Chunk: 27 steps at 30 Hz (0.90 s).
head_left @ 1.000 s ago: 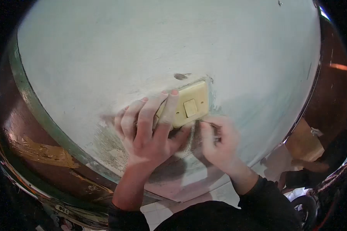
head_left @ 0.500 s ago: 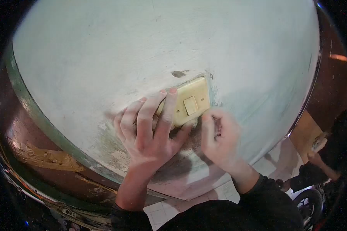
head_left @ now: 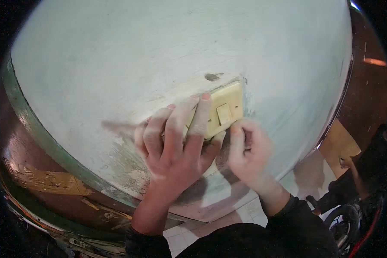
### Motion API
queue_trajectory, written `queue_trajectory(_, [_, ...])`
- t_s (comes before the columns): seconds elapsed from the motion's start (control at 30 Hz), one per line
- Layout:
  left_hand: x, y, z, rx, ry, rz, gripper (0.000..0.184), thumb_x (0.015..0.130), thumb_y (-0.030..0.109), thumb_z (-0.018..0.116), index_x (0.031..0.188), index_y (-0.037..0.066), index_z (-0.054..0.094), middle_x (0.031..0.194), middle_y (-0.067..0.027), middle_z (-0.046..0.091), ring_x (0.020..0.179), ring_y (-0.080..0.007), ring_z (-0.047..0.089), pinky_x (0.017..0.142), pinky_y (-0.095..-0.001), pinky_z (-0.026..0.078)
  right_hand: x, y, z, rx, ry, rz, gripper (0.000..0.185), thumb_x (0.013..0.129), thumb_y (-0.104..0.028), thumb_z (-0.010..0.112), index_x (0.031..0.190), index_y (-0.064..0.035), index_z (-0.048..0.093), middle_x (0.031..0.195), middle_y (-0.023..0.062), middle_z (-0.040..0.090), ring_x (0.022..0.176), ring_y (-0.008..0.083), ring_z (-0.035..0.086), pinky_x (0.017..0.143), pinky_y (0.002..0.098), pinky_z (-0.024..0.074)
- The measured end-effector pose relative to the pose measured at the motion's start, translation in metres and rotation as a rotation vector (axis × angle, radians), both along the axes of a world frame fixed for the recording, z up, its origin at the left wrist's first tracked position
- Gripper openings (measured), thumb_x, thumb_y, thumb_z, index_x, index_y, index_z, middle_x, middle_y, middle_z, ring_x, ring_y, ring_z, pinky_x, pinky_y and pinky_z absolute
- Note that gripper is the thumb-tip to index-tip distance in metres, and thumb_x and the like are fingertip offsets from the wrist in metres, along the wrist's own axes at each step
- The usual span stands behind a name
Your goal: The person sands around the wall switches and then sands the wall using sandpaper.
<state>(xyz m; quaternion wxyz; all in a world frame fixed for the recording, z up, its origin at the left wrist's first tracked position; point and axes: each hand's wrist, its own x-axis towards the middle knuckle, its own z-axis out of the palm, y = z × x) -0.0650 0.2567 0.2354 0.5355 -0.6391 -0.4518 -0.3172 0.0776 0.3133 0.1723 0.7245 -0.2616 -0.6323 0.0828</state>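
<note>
Two edges of a yellowed switch plate (head_left: 226, 98) on a scuffed wall (head_left: 116, 56) are gripped by the left hand (head_left: 173, 150), fingers above, thumb below; the right hand (head_left: 251, 152), narrowly curled, any contents indiscernible, has been shifted toward the plate's lower-right corner, where work now seems concentrated.

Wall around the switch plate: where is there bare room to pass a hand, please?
The wall is free above the dark spot, and right of the switch plate, out to the wall's right edge. It is crowded at the plate: the left hand covers its left part, and the right hand is at its lower right corner.
</note>
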Motion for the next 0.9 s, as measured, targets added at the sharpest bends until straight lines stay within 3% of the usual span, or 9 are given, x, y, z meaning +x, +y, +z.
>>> queue_trajectory(0.07, [-0.001, 0.0, -0.001, -0.013, -0.005, 0.004, 0.059, 0.081, 0.048, 0.072, 0.128, 0.013, 0.066, 0.127, -0.0052, 0.056, 0.11, -0.0265, 0.051, 0.096, -0.0443, 0.038, 0.006, 0.006, 0.006, -0.035, 0.05, -0.099, 0.007, 0.091, -0.001, 0.065, 0.098, -0.0017, 0.065, 0.081, 0.0105, 0.067, 0.065, 0.0192, 0.063, 0.059, 0.0313, 0.05])
queue_trajectory(0.37, [0.0, 0.008, -0.001, 0.047, -0.032, -0.096, 0.057, 0.079, 0.041, 0.074, 0.129, 0.016, 0.066, 0.126, -0.0031, 0.058, 0.112, -0.0251, 0.051, 0.097, -0.0429, 0.038, -0.001, -0.005, 0.005, -0.058, 0.059, -0.104, 0.006, 0.092, 0.0, 0.064, 0.098, 0.0001, 0.064, 0.078, 0.0079, 0.064, 0.064, 0.0116, 0.059, 0.058, 0.0253, 0.0475])
queue_trajectory(0.57, [0.001, 0.013, 0.001, 0.101, -0.076, -0.189, 0.062, 0.07, 0.036, 0.079, 0.128, 0.018, 0.067, 0.125, 0.0011, 0.059, 0.112, -0.0238, 0.051, 0.096, -0.0421, 0.038, -0.001, 0.002, 0.012, -0.025, 0.093, -0.189, 0.006, 0.094, -0.002, 0.062, 0.099, 0.001, 0.064, 0.079, 0.0065, 0.065, 0.066, 0.0082, 0.058, 0.058, 0.0241, 0.047])
queue_trajectory(0.63, [0.004, 0.012, 0.004, 0.086, -0.106, -0.18, 0.042, 0.08, 0.024, 0.066, 0.12, 0.015, 0.071, 0.119, 0.0022, 0.061, 0.115, -0.0172, 0.053, 0.095, -0.0377, 0.042, -0.003, -0.002, 0.012, -0.05, 0.12, -0.171, 0.006, 0.095, -0.002, 0.062, 0.099, 0.001, 0.063, 0.08, 0.006, 0.066, 0.067, 0.0077, 0.058, 0.058, 0.0237, 0.0465])
queue_trajectory(0.7, [0.005, 0.009, 0.006, 0.072, -0.123, -0.191, 0.041, 0.08, 0.024, 0.066, 0.119, 0.014, 0.071, 0.119, 0.0024, 0.06, 0.115, -0.0164, 0.053, 0.095, -0.0375, 0.042, -0.006, -0.004, 0.005, -0.012, 0.092, -0.155, 0.009, 0.101, -0.009, 0.058, 0.099, -0.0005, 0.061, 0.074, -0.004, 0.058, 0.063, 0.0003, 0.048, 0.055, 0.018, 0.0371])
queue_trajectory(0.83, [0.005, 0.009, 0.007, 0.047, -0.124, -0.215, 0.04, 0.08, 0.023, 0.065, 0.118, 0.012, 0.071, 0.118, 0.0024, 0.06, 0.113, -0.016, 0.054, 0.096, -0.0369, 0.042, -0.009, 0.002, 0.011, 0.053, 0.156, -0.194, 0.009, 0.101, -0.009, 0.058, 0.099, -0.0007, 0.061, 0.075, -0.004, 0.058, 0.064, 0.0001, 0.049, 0.056, 0.0176, 0.0367])
queue_trajectory(0.9, [0.005, 0.01, 0.006, 0.068, -0.119, -0.212, 0.04, 0.08, 0.023, 0.064, 0.118, 0.012, 0.071, 0.118, 0.0021, 0.06, 0.113, -0.0162, 0.054, 0.097, -0.0366, 0.042, -0.008, -0.009, 0.008, -0.081, 0.105, -0.187, 0.007, 0.098, -0.005, 0.059, 0.098, 0.0015, 0.062, 0.077, 0.0028, 0.064, 0.065, 0.0046, 0.055, 0.058, 0.0212, 0.0445])
